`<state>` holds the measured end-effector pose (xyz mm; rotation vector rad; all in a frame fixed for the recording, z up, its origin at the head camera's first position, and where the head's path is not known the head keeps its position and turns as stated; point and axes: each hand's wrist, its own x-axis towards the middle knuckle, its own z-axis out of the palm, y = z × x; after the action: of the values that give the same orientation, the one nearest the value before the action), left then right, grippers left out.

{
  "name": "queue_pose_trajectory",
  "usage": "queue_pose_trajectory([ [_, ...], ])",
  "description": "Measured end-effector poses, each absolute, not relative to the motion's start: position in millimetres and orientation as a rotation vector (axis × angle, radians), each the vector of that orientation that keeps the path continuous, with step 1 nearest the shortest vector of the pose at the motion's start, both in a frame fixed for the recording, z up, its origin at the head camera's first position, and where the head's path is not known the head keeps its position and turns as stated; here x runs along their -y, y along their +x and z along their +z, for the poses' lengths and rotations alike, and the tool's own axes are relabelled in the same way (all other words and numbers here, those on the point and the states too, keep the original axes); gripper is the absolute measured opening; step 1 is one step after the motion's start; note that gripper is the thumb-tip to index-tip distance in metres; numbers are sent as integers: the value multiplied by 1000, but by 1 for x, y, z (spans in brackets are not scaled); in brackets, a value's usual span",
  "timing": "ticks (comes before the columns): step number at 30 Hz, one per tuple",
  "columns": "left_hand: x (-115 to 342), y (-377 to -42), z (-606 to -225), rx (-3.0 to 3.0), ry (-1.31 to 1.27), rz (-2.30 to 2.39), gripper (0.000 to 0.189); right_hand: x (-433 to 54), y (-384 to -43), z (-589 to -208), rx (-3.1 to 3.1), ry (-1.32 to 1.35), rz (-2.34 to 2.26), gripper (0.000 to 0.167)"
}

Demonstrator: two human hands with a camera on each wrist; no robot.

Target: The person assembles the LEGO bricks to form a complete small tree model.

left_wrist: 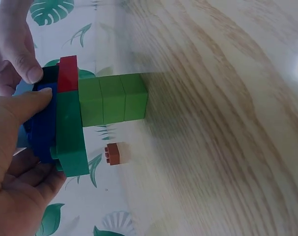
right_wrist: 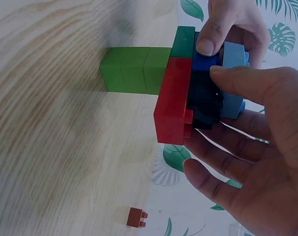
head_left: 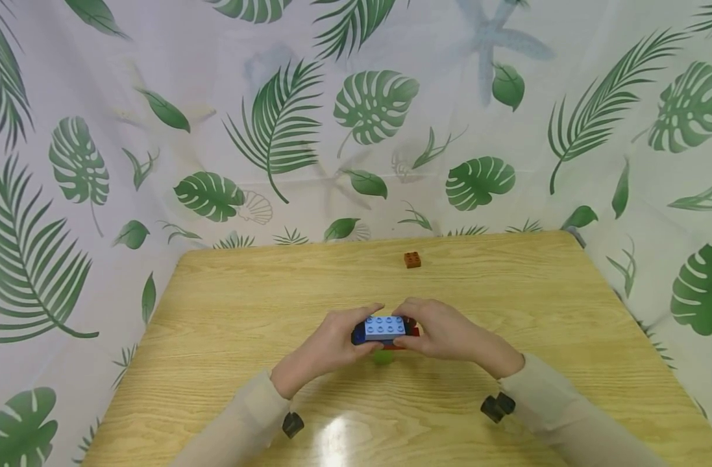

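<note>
A toy brick stack stands upright on the table. Its column of light green bricks carries a dark green brick and a red brick side by side. Above these lie a blue brick and a very dark brick, with a light blue brick on top. My left hand grips the blue brick's end, its thumb on the near side. From the right, my right hand pinches the dark brick between thumb and fingers. Some fingertips behind the stack are hidden.
A small brown-orange brick sits alone near the back edge of the wooden table. Behind and beside the table hangs a white leaf-printed cloth.
</note>
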<state>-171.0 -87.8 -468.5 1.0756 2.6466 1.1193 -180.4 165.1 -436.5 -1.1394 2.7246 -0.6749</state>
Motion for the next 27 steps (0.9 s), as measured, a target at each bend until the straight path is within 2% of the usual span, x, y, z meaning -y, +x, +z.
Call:
queue_pose_trajectory([
  [2,87,-171,-469,-2642,1080,1114,64,-165,-181,-437,-2726,-1142,-677,31],
  [10,89,-174,-472,-2573,1037,1165,44,-164,-181,-437,-2743,-1128,-683,32],
  [27,87,-178,-457,-2599,1034,1000,45,-166,-178,-447,-2729,-1083,-810,41],
])
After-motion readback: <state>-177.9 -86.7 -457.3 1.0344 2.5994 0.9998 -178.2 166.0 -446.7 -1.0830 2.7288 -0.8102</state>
